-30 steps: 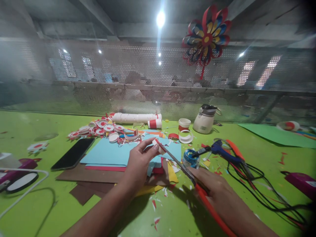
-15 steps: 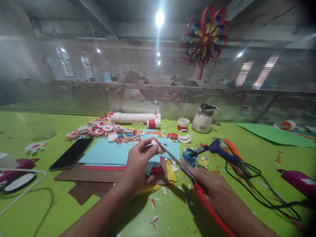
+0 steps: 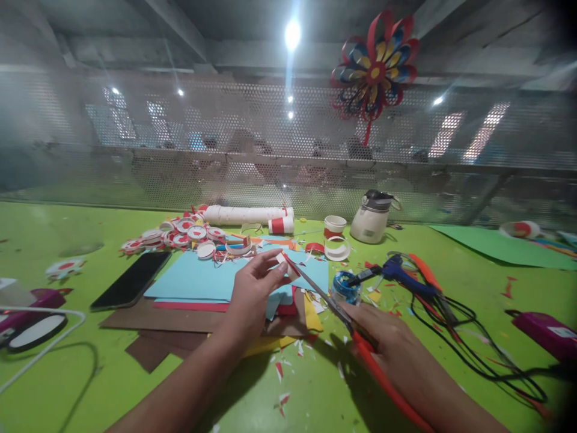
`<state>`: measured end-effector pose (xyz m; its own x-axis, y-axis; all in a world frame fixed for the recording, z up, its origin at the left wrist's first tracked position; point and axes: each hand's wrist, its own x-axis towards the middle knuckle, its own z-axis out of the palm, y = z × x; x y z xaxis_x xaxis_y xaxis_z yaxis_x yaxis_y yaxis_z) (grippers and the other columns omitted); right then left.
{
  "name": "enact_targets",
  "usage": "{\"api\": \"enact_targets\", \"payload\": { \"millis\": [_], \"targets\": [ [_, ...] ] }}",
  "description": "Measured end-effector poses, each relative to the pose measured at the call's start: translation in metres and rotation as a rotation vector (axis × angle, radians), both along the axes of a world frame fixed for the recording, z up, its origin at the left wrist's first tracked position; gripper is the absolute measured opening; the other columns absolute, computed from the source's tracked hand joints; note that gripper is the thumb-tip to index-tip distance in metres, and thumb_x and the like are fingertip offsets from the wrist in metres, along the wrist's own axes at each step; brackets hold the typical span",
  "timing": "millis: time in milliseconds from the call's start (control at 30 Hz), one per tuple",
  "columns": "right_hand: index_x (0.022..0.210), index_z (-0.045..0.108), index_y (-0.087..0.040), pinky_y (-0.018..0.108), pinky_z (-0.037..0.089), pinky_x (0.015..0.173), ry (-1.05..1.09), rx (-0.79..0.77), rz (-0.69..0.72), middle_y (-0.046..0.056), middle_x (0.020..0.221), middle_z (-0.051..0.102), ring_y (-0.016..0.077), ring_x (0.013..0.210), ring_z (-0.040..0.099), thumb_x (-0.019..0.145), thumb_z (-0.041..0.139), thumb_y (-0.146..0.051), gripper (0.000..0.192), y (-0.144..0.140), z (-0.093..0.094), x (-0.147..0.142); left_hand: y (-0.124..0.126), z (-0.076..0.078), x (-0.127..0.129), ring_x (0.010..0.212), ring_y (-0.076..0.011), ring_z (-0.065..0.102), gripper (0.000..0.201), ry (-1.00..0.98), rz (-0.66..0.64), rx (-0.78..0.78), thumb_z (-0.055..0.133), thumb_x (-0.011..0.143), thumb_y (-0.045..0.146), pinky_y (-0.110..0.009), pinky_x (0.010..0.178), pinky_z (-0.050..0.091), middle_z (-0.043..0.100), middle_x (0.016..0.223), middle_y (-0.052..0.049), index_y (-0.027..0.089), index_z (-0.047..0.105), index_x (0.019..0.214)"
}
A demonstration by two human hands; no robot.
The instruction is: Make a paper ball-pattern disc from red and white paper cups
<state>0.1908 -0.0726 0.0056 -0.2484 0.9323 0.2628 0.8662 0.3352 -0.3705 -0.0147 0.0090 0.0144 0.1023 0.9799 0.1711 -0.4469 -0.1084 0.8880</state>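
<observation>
Pinching a small white-and-red paper piece (image 3: 287,265) between thumb and fingertips, the left hand (image 3: 252,300) holds it above the blue paper sheet (image 3: 202,279) near the table's (image 3: 67,373) middle. Scissors (image 3: 329,304) (orange handles) meet the piece's right edge with blades nearly closed; the right hand (image 3: 387,346) is wrapped around the handles. Just beside the blades: a small blue jar (image 3: 345,287). Further right, a blue glue gun (image 3: 401,273) with black cable. A black phone (image 3: 130,279) lies left of the sheets.

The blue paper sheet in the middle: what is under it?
Under the blue sheet lie a red sheet and brown sheets, only their edges showing. Whatever else lies beneath is covered.
</observation>
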Motion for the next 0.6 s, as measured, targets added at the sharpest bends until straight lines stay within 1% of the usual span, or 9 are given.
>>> {"api": "enact_targets", "payload": {
  "millis": [167, 300, 433, 533, 600],
  "targets": [
    [0.123, 0.061, -0.023, 0.039, 0.052, 0.086, 0.029, 0.038, -0.002, 0.009, 0.109, 0.070, 0.0242, 0.095, 0.066, 0.080, 0.049, -0.014, 0.046, 0.0002, -0.0033, 0.0013, -0.0016, -0.0004, 0.0007, 0.088, -0.0209, 0.067, 0.035, 0.009, 0.022, 0.006, 0.076, 0.068, 0.027, -0.036, 0.084, 0.053, 0.071, 0.096, -0.008, 0.017, 0.069, 0.101],
    [0.124, 0.060, -0.022, 0.041, 0.052, 0.086, 0.001, 0.032, -0.018, 0.010, 0.106, 0.070, 0.0258, 0.095, 0.065, 0.082, 0.049, -0.018, 0.043, 0.0002, -0.0048, 0.0025, -0.0012, -0.0011, 0.0017, 0.089, -0.0214, 0.067, 0.036, 0.015, 0.023, 0.003, 0.077, 0.068, 0.028, -0.037, 0.086, 0.052, 0.072, 0.093, -0.008, 0.017, 0.069, 0.101],
    [0.122, 0.062, -0.022, 0.040, 0.053, 0.083, 0.002, 0.038, -0.018, 0.010, 0.103, 0.071, 0.0262, 0.093, 0.066, 0.083, 0.051, -0.022, 0.040, -0.0010, -0.0015, 0.0002, -0.0014, -0.0005, 0.0031, 0.088, -0.0213, 0.067, 0.039, 0.025, 0.029, -0.011, 0.076, 0.068, 0.029, -0.038, 0.086, 0.052, 0.072, 0.094, -0.008, 0.016, 0.066, 0.103],
    [0.120, 0.063, -0.025, 0.039, 0.053, 0.083, 0.026, 0.054, -0.017, 0.009, 0.105, 0.071, 0.0266, 0.095, 0.066, 0.083, 0.054, -0.025, 0.038, -0.0026, 0.0014, -0.0019, -0.0022, 0.0007, 0.0037, 0.088, -0.0214, 0.067, 0.039, 0.034, 0.034, -0.003, 0.076, 0.069, 0.028, -0.039, 0.087, 0.051, 0.072, 0.095, -0.009, 0.015, 0.064, 0.104],
    [0.120, 0.063, -0.024, 0.039, 0.053, 0.084, 0.036, 0.047, -0.016, 0.010, 0.106, 0.071, 0.0270, 0.096, 0.066, 0.084, 0.054, -0.027, 0.038, -0.0032, 0.0017, -0.0024, -0.0028, 0.0013, 0.0038, 0.088, -0.0217, 0.068, 0.038, 0.023, 0.032, -0.005, 0.076, 0.069, 0.028, -0.039, 0.087, 0.051, 0.072, 0.095, -0.008, 0.015, 0.064, 0.104]
  ]
}}
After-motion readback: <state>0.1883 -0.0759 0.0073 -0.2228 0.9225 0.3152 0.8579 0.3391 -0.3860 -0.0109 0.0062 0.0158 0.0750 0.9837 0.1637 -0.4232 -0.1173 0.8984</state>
